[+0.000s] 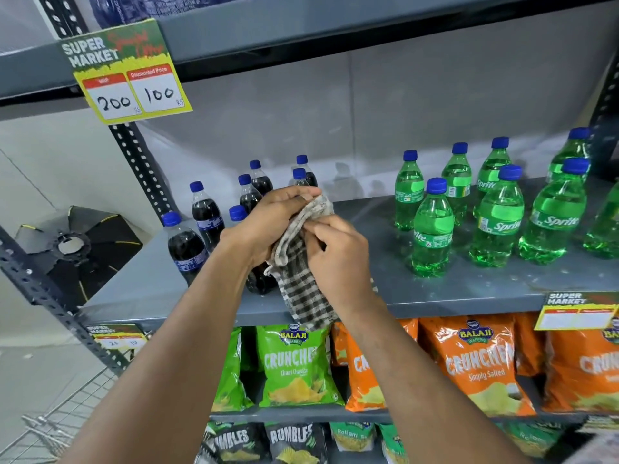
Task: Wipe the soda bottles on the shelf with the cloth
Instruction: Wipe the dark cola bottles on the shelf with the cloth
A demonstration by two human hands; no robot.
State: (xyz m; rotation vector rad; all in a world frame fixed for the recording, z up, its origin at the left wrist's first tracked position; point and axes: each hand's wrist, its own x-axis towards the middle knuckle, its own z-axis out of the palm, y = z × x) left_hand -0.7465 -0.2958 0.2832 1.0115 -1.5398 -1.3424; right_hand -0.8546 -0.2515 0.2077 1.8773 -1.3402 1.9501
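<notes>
A checked cloth (303, 289) is wrapped around a dark cola bottle (259, 281) at the front of the grey shelf (435, 296). My left hand (271, 222) grips the cloth over the bottle's top, and my right hand (338, 259) presses the cloth against its right side. Only the bottle's dark base shows below my left hand. Several more dark cola bottles (206, 212) with blue caps stand to the left and behind. Several green Sprite bottles (432, 236) stand on the right half of the shelf.
A yellow price sign (130, 75) hangs from the upper shelf at the left. Green and orange chip bags (294, 366) fill the shelf below, with dark snack bags under them. A perforated metal upright (50, 296) and a wire cart (57, 426) are at the left.
</notes>
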